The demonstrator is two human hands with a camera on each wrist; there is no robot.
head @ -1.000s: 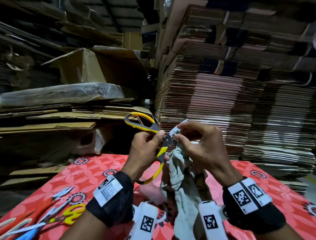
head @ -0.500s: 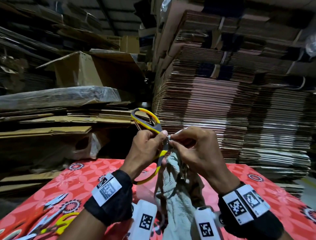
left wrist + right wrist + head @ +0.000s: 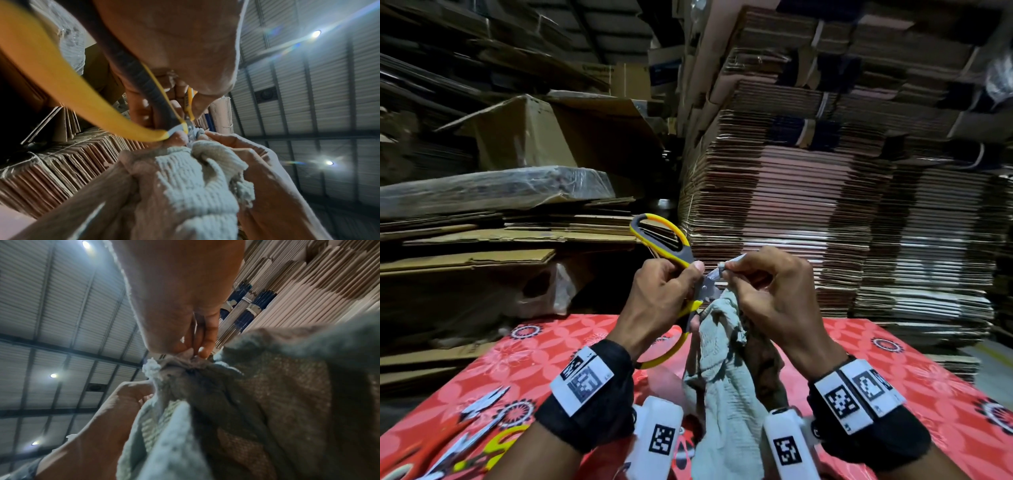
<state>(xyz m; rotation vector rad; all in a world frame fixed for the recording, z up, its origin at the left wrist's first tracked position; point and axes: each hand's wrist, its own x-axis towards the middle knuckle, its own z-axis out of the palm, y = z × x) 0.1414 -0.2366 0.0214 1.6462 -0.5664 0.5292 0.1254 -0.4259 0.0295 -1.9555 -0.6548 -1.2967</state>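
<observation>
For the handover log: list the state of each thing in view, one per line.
Yellow-and-grey-handled scissors: handles spread open, held above the table.
Pale knitted cloth: bunched over a blade, hanging down.
Left hand: grips the scissors.
Right hand: pinches the cloth on the blade.
Loose scissors on the red patterned tablecloth: lying flat, blurred.

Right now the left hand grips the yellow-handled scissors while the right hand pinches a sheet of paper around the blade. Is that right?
Not quite. The left hand does grip the yellow-handled scissors, but what the right hand pinches around the blade is a pale knitted cloth, not paper. The head view shows it hanging below the hands; the left wrist view shows its ribbed weave.
</observation>
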